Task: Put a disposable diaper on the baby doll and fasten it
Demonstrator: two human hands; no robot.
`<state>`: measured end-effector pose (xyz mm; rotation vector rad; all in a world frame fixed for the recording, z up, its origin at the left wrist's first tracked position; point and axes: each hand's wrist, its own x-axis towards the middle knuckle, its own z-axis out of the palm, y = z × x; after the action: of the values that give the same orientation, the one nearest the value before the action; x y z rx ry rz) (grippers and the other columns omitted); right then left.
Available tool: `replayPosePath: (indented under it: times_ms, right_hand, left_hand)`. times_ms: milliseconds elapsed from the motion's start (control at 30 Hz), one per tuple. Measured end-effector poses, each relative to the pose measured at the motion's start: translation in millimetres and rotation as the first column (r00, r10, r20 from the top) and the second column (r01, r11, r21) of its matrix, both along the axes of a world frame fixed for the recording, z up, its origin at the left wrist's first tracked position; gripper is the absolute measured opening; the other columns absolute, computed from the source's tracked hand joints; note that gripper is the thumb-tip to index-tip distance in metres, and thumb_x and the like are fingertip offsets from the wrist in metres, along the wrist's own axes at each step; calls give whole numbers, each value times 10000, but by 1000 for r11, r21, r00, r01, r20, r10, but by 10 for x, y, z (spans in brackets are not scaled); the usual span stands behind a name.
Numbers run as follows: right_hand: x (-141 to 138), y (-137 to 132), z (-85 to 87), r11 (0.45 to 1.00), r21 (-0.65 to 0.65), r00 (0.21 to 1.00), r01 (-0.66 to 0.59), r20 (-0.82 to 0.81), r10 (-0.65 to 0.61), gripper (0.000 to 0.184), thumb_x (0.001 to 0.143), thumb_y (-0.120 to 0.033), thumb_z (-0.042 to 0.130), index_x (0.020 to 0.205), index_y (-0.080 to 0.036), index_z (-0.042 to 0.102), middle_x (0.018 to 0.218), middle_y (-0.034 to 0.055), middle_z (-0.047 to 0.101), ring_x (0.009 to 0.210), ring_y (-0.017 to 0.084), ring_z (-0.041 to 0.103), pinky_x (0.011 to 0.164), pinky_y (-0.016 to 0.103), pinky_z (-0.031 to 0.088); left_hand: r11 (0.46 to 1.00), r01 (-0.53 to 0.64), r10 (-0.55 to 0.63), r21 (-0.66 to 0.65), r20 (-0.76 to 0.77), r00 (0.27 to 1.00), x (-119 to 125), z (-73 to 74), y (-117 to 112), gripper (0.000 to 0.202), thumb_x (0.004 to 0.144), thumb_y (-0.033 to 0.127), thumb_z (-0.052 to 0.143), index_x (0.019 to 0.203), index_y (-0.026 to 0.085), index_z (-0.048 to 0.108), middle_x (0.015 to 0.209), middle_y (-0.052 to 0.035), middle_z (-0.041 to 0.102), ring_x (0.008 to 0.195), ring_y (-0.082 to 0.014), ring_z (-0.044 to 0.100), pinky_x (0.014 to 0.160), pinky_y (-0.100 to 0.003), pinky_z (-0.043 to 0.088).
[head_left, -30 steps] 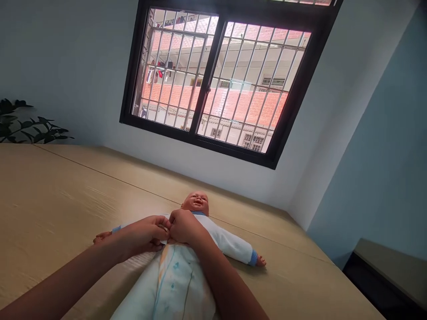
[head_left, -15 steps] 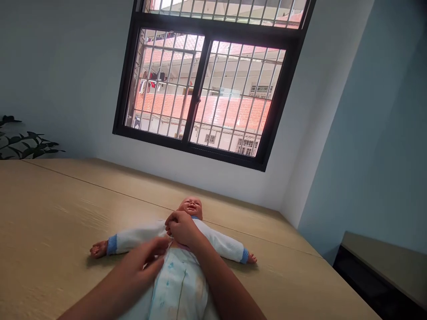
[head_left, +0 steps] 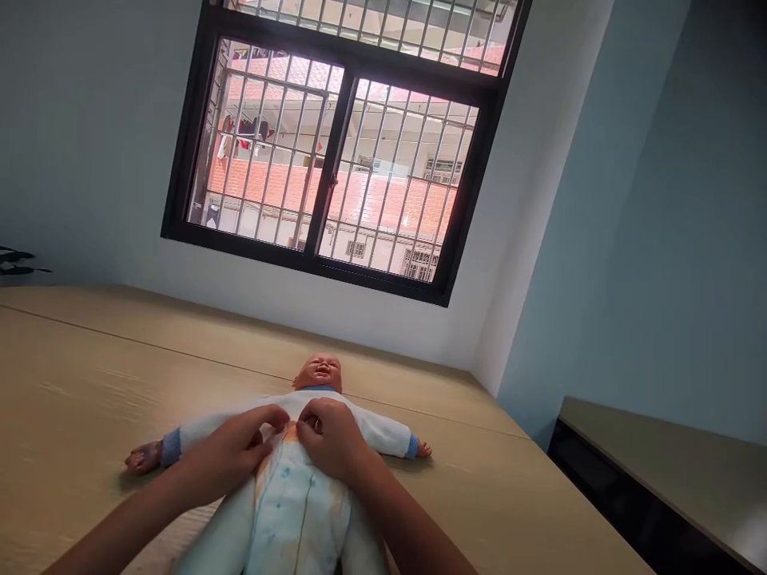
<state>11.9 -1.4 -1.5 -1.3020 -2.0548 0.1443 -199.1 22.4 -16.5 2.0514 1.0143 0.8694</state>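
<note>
A baby doll (head_left: pixel 320 373) lies on its back on the wooden table, arms spread, head toward the window. It wears a white top (head_left: pixel 383 430) with blue cuffs and collar, and a pale printed diaper (head_left: pixel 293 495) covers its lower body. My left hand (head_left: pixel 236 447) is at the diaper's upper left edge, fingers curled and closed on it. My right hand (head_left: pixel 335 439) is closed at the upper right of the waistband, thumb and fingers together. A strip of the doll's belly shows between the hands. The exact grip of the fingertips is partly hidden.
The wide wooden table (head_left: pixel 108 383) has a seam across its far part. Beyond it is a barred window (head_left: pixel 329 160) with a dark frame. A dark-sided cabinet (head_left: pixel 605 471) stands at the right, and plant leaves (head_left: pixel 21 259) show at the far left.
My left hand has moved up along the diaper's left edge to the waistband. My right hand has shifted lower on the belly, onto the waistband. The view has turned slightly right.
</note>
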Motion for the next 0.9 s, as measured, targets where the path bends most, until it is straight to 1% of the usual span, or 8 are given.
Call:
replayPosePath:
  times_ms: [100, 233, 300, 400, 600, 733, 800, 900]
  right_hand:
    - [-2, 51, -37, 1000, 17, 1000, 7, -14, -7, 119, 855, -124, 623, 754, -186, 636, 776, -12, 665, 707, 127, 529, 639, 244, 358]
    - [14, 78, -66, 1000, -3, 1000, 2, -24, -2, 113, 872, -125, 627, 778, -181, 653, 780, -7, 666, 721, 133, 537, 656, 247, 367]
    - [27, 80, -74, 1000, -13, 1000, 2, -28, -2, 111, 881, -130, 620, 790, -180, 658, 792, -3, 671, 728, 135, 544, 660, 247, 372]
    - [49, 88, -91, 1000, -8, 999, -1, -43, 1, 108, 871, -128, 610, 784, -182, 648, 793, -5, 672, 723, 132, 543, 661, 245, 373]
    - [77, 114, -137, 1000, 15, 996, -24, -89, 25, 111, 869, -149, 596, 772, -189, 630, 772, -17, 655, 717, 126, 543, 646, 240, 369]
    - [87, 108, -133, 1000, 8, 997, -20, -78, 21, 118, 886, -164, 589, 779, -192, 631, 797, -13, 670, 735, 130, 553, 659, 241, 379]
    - [91, 98, -120, 1000, 1, 997, -21, -69, 21, 114, 891, -165, 588, 796, -191, 643, 820, -6, 684, 752, 134, 565, 673, 242, 388]
    - [97, 83, -99, 1000, -10, 998, -20, -61, 20, 112, 890, -153, 585, 807, -188, 652, 840, 2, 693, 764, 138, 571, 677, 243, 392]
  left_hand:
    - [993, 113, -117, -39, -126, 985, -62, 95, 161, 345, 819, 314, 639, 1140, 224, 730, 955, -14, 704, 764, -197, 572, 709, -281, 443]
    - [969, 210, -226, -131, -123, 966, -71, 156, 285, 238, 767, 293, 689, 974, 190, 744, 825, 2, 619, 755, -174, 505, 659, -244, 365]
    - [954, 235, -254, -188, -88, 963, -51, 152, 313, 202, 781, 346, 716, 891, 176, 725, 774, 2, 581, 742, -171, 485, 653, -243, 349]
    - [942, 257, -269, -218, -27, 963, -42, 107, 325, 243, 820, 409, 733, 863, 172, 700, 759, 1, 553, 722, -163, 459, 642, -246, 327]
    - [872, 363, -272, -329, 291, 917, -96, 20, 350, 282, 852, 415, 791, 913, 187, 638, 794, 15, 545, 693, -130, 423, 633, -240, 341]
    - [887, 317, -197, -334, 347, 917, -41, 74, 341, 328, 828, 446, 809, 892, 198, 605, 769, 14, 528, 681, -136, 455, 620, -243, 386]
    - [915, 275, -192, -297, 281, 941, -16, 122, 324, 316, 818, 450, 803, 902, 192, 640, 804, -1, 555, 706, -146, 482, 627, -245, 404]
    - [947, 222, -195, -231, 132, 972, -35, 173, 319, 325, 805, 441, 789, 1011, 199, 721, 863, -14, 616, 740, -156, 508, 646, -242, 417]
